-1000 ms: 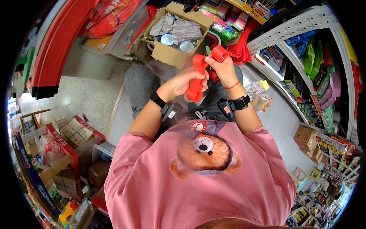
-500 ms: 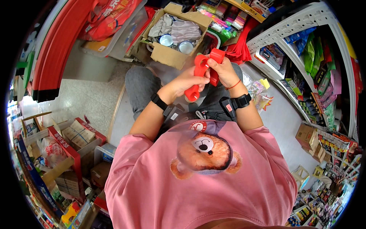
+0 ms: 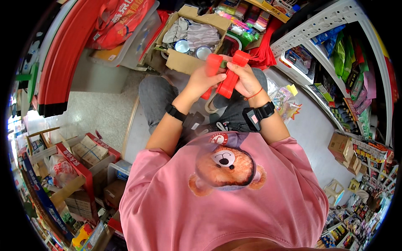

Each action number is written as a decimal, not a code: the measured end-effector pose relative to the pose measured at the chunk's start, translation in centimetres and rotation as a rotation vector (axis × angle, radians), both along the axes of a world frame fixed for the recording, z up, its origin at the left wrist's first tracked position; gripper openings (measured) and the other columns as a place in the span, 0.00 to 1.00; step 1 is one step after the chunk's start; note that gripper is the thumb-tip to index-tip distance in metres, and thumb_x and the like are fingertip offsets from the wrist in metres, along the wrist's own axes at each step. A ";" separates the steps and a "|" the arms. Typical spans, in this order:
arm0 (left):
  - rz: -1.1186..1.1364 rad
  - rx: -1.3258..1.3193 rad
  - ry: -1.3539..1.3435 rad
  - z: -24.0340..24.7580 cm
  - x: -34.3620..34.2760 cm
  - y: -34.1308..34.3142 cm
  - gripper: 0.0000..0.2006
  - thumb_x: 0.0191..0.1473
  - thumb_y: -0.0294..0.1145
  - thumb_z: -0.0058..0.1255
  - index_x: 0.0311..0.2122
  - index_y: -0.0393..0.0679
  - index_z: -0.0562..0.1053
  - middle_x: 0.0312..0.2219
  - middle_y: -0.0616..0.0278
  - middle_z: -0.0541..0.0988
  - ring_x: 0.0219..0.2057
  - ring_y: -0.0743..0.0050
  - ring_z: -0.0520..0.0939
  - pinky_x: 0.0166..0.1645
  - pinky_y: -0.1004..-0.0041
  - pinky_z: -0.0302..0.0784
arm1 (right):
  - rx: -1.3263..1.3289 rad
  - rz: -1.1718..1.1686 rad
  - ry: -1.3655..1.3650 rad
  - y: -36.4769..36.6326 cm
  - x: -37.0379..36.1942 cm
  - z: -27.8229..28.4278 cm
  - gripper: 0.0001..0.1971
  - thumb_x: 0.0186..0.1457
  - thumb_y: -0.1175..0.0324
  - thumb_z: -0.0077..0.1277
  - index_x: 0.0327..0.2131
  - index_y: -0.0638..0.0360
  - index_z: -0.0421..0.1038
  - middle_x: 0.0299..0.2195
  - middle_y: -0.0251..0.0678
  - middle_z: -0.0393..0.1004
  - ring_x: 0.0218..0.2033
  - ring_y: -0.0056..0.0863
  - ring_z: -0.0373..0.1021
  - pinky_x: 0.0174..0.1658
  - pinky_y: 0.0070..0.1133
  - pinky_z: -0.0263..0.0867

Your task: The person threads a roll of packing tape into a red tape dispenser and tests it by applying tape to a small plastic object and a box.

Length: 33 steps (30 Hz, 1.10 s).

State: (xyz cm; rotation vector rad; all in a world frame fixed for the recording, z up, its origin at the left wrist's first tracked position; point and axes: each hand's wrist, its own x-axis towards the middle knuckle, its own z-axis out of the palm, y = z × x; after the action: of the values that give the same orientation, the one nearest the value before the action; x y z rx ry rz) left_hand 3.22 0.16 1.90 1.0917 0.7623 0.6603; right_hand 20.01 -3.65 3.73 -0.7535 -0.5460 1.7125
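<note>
In front of my lap I have a red, bone-shaped piece in each hand. My left hand [image 3: 200, 81] is closed around a glossy red piece with rounded ends [image 3: 214, 62]; its upper end is blurred and its middle is hidden by the fingers. My right hand [image 3: 248, 81] grips a second red bone-shaped piece [image 3: 228, 83], whose side shows fine ridges like stacked layers. Both pieces stand tilted, side by side, with the hands close together. A small dark green bit [image 3: 223, 64] shows between their upper parts.
Beyond my hands sits an open cardboard box [image 3: 184, 62] with grey cloths and white cups. Red strips [image 3: 268, 46] hang beside it. A white metal shelf [image 3: 322, 25] stands at right, and a plastic bin [image 3: 136, 37] at far left. Crates [image 3: 86, 167] fill the left.
The two red pieces have come to lie more nearly parallel. The right one has turned to show its ridged side, and my left hand's piece has shifted left.
</note>
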 end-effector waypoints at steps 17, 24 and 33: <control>0.039 -0.028 0.042 -0.4 0.1 0.4 0.11 0.48 0.34 0.58 0.35 0.39 0.74 0.23 0.68 0.75 0.21 0.85 0.73 0.27 0.81 0.69 | 0.015 -0.008 0.005 -0.3 0.2 -0.3 0.21 0.54 0.77 0.45 0.53 0.66 0.60 0.48 0.42 0.68 0.46 0.35 0.69 0.46 0.35 0.69; -0.071 0.018 0.058 -0.1 -0.1 0.6 0.12 0.50 0.29 0.56 0.40 0.39 0.73 0.27 0.68 0.76 0.23 0.85 0.72 0.29 0.81 0.69 | 0.004 -0.009 0.043 -0.3 0.2 0.0 0.23 0.52 0.78 0.43 0.53 0.67 0.60 0.48 0.43 0.67 0.47 0.36 0.69 0.46 0.35 0.69; -0.077 -0.070 -0.017 0.0 -0.6 0.5 0.12 0.50 0.27 0.55 0.40 0.37 0.71 0.25 0.68 0.74 0.20 0.84 0.72 0.26 0.80 0.69 | 0.020 -0.001 0.023 -0.4 0.1 0.3 0.22 0.51 0.78 0.43 0.53 0.67 0.60 0.48 0.42 0.68 0.47 0.36 0.69 0.50 0.33 0.67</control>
State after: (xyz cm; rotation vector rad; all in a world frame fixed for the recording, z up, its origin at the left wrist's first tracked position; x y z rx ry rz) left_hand 2.66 0.69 1.93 1.0454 0.7205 0.5731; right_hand 20.13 -4.05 4.01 -0.7186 -0.5467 1.7106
